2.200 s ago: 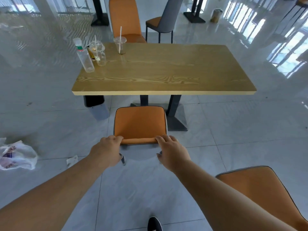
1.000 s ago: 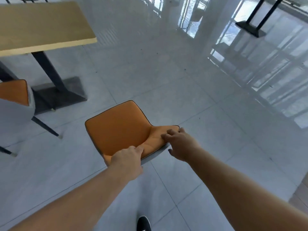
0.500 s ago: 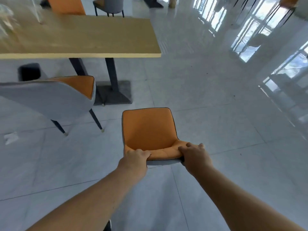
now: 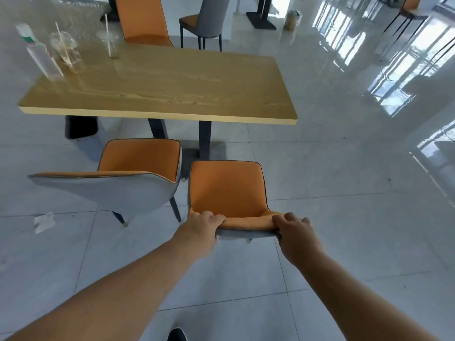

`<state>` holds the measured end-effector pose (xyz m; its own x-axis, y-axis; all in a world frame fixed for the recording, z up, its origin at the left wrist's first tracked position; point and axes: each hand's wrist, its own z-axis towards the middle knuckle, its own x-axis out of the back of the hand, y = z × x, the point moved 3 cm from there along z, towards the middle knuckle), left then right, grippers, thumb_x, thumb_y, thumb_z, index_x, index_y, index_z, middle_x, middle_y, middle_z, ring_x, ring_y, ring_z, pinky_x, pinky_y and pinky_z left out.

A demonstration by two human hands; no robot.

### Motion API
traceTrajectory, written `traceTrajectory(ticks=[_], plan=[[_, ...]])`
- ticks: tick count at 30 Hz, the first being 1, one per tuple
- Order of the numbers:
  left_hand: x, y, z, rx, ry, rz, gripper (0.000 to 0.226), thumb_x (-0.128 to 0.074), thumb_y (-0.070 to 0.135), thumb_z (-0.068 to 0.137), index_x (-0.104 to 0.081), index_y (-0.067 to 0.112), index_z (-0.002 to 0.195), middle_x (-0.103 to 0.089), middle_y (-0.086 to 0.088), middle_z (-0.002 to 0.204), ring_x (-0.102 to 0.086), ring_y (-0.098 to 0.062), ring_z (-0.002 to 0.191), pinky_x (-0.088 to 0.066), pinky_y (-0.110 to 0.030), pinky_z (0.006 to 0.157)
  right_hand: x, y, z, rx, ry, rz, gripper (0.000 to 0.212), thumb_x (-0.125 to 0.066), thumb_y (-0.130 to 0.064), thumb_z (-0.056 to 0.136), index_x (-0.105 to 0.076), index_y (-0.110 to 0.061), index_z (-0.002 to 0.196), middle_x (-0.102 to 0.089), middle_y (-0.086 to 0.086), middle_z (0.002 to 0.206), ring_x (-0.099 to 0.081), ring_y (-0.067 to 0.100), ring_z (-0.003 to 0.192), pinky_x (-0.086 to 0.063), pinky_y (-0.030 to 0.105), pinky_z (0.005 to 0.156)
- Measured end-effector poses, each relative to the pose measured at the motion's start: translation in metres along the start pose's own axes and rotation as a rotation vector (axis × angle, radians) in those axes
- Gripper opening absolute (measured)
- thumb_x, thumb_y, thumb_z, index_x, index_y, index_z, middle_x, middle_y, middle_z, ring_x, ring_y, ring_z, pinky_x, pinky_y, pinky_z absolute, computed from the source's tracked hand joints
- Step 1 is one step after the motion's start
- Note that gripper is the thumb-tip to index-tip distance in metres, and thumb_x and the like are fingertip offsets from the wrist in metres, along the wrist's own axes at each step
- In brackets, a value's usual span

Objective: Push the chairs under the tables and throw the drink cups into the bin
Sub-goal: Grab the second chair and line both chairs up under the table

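Observation:
I hold an orange chair [image 4: 226,190] by the top of its backrest, my left hand [image 4: 202,225] on the left corner and my right hand [image 4: 295,232] on the right corner. It faces the wooden table [image 4: 172,87], its seat just short of the near edge. A second orange and grey chair [image 4: 138,163] stands to its left, turned at an angle, its seat near the table edge. Two clear drink cups with straws [image 4: 67,51] [image 4: 108,39] and a plastic bottle [image 4: 39,54] stand at the table's far left. A dark bin [image 4: 80,127] sits under the table's left end.
An orange chair [image 4: 142,20] and a grey chair [image 4: 209,18] stand beyond the table. A crumpled tissue [image 4: 44,221] lies on the tiled floor at left. More table bases and chairs stand further back, and glass walls run along the right.
I let go of the first chair near the table, turned right, took a second chair by its backrest, and swung it round toward the table beside the first.

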<state>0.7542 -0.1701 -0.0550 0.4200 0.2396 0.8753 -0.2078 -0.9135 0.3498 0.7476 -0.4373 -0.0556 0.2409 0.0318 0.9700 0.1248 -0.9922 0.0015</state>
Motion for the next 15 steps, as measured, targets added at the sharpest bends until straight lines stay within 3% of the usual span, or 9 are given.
traceTrajectory(ticks=[6,10,12,15], plan=[[0.032,-0.041,0.066,0.012,0.020,-0.107,0.054,-0.060,0.022,0.104,-0.045,0.036,0.154,-0.054,0.002,0.134,-0.052,-0.023,0.123,-0.053,-0.043,0.102,0.019,-0.004,0.080,-0.011,0.006,0.143,0.047,-0.061,-0.025,0.099,-0.048,-0.022,0.145,-0.056,0.006,0.141,-0.053,0.039,0.112,-0.051,0.046,0.091],[0.050,-0.051,0.104,0.053,0.051,-0.122,0.054,-0.059,0.022,0.105,-0.044,0.035,0.155,-0.053,0.002,0.138,-0.051,-0.023,0.125,-0.051,-0.043,0.103,0.029,0.003,0.127,0.034,0.035,0.163,0.051,-0.062,-0.026,0.099,-0.047,-0.022,0.147,-0.055,0.005,0.144,-0.052,0.039,0.113,-0.051,0.045,0.092],[0.057,-0.051,0.118,0.067,0.056,-0.143,0.054,-0.061,0.024,0.104,-0.045,0.036,0.154,-0.053,0.004,0.139,-0.053,-0.022,0.124,-0.052,-0.043,0.103,0.032,0.008,0.144,0.046,0.050,0.141,0.050,-0.061,-0.026,0.099,-0.047,-0.021,0.146,-0.056,0.005,0.142,-0.051,0.038,0.112,-0.050,0.044,0.094],[0.063,-0.049,0.123,0.035,0.004,-0.118,0.050,-0.067,0.034,0.100,-0.050,0.036,0.147,-0.055,0.006,0.133,-0.056,-0.021,0.119,-0.053,-0.044,0.099,0.033,0.011,0.156,-0.006,-0.060,-0.065,0.055,-0.057,-0.037,0.099,-0.039,-0.020,0.149,-0.052,0.008,0.143,-0.050,0.040,0.120,-0.048,0.043,0.100]])
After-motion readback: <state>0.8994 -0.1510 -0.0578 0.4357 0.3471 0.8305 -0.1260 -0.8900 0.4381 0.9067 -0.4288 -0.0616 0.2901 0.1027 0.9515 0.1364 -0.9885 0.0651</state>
